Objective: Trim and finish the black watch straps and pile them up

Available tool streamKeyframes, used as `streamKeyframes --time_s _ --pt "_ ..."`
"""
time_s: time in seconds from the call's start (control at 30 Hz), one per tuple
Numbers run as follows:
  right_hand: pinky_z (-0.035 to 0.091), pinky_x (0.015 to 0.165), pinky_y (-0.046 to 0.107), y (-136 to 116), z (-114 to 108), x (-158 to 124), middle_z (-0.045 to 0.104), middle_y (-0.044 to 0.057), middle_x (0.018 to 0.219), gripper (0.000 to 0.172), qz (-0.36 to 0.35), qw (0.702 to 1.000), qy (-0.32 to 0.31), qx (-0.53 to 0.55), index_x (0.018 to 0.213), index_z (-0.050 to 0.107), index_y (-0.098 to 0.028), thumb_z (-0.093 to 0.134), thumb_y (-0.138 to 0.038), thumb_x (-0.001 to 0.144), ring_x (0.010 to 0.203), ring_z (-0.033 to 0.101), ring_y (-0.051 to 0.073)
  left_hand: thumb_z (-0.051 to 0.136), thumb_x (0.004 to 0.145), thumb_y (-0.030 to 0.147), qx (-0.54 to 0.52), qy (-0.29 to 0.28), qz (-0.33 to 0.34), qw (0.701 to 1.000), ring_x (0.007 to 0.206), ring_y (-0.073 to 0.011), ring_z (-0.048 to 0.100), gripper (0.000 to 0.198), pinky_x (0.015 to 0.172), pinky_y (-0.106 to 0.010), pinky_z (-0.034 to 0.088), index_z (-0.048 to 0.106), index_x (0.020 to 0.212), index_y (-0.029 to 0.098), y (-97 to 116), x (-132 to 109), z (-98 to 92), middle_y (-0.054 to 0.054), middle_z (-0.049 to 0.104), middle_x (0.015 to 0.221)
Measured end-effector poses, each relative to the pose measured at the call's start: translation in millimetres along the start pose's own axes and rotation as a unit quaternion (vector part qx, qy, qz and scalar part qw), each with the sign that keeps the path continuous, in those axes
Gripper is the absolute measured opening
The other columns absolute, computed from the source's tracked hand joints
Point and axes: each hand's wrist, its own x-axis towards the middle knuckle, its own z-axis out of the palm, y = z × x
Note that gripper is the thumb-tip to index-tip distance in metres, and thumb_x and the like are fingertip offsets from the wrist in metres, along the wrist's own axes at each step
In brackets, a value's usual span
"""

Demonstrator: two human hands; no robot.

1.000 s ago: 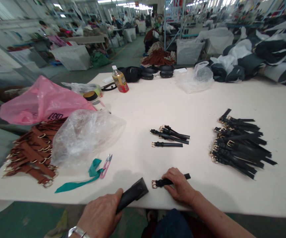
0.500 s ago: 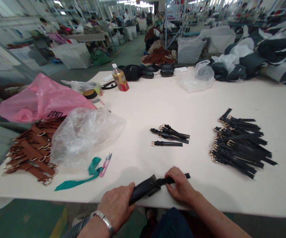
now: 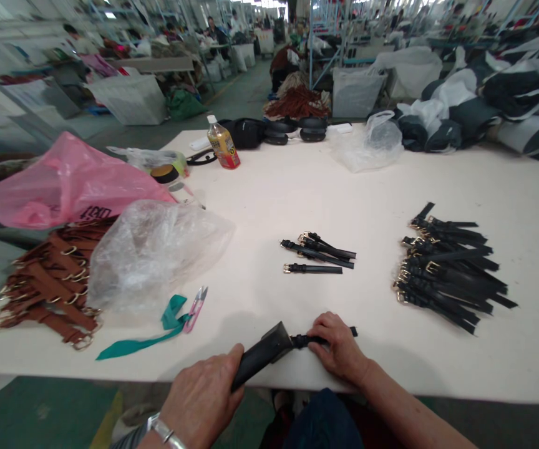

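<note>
My left hand [image 3: 206, 393] is closed around a thick black thing with a long grip and a squared end [image 3: 269, 346]; its exact kind I cannot make out. The squared end lies beside the buckle end of a short black strap [image 3: 300, 341]. My right hand [image 3: 337, 349] has its fingers closed over the middle of that strap, holding it on the white table [image 3: 260, 206]. The strap's tip sticks out to the right of the fingers. Several black buckle straps [image 3: 319, 269] lie beyond my hands. A larger heap of black straps [image 3: 451, 268] is at the right.
Pink-handled snips [image 3: 195, 308] and a green ribbon [image 3: 133, 346] lie left of my hands. Further left are brown straps [image 3: 54, 274], a clear plastic bag [image 3: 157, 255] and a pink bag [image 3: 68, 187]. A drink bottle [image 3: 223, 143] stands at the back.
My left hand has shifted left, drawing the black thing back and turning its squared end. My right hand stays on the strap. The view has moved slightly.
</note>
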Motion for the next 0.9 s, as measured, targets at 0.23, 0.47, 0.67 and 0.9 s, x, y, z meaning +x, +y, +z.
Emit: streamKeyframes --time_s 0.23,0.47,0.67,0.9 --pt "0.037 0.072 0.036 -3 2 0 0.055 0.005 0.083 0.013 0.002 1.0 0.004 -0.023 0.089 0.063 -0.022 0.057 -0.02 0.077 0.08 0.048 0.02 0.04 0.075 0.024 -0.008 0.005 0.003 1.0 0.089 -0.0255 0.061 0.042 0.075 -0.039 0.045 0.045 0.117 0.02 11 13 -0.5 -0.01 0.066 0.096" --pt "0.033 0.072 0.036 -8 13 -2 0.056 0.006 0.086 0.013 -0.044 0.996 0.007 -0.083 0.083 0.062 -0.021 0.05 -0.017 0.082 0.082 0.046 0.02 0.042 0.075 0.026 -0.026 0.003 -0.015 1.0 0.091 -0.0232 0.06 0.045 0.077 -0.036 0.045 0.042 0.12 0.021 8 9 9.1 -0.009 0.065 0.099" --pt "0.033 0.072 0.036 -9 13 -1 0.056 0.006 0.085 0.014 -0.046 0.996 -0.02 -0.071 0.079 0.058 -0.019 0.046 -0.012 0.083 0.081 0.045 0.019 0.041 0.075 0.026 -0.034 0.004 -0.011 0.999 0.09 -0.025 0.06 0.043 0.076 -0.038 0.045 0.044 0.118 0.02 9 7 9.5 -0.01 0.065 0.097" --pt "0.035 0.076 0.034 -21 1 9 0.054 0.003 0.091 0.008 -0.019 0.997 -0.07 0.005 0.073 0.051 -0.019 0.049 -0.017 0.081 0.085 0.046 0.018 0.041 0.075 0.024 -0.037 0.003 -0.008 0.999 0.091 -0.0243 0.06 0.043 0.076 -0.037 0.045 0.043 0.118 0.02 9 7 9.3 -0.01 0.065 0.099"
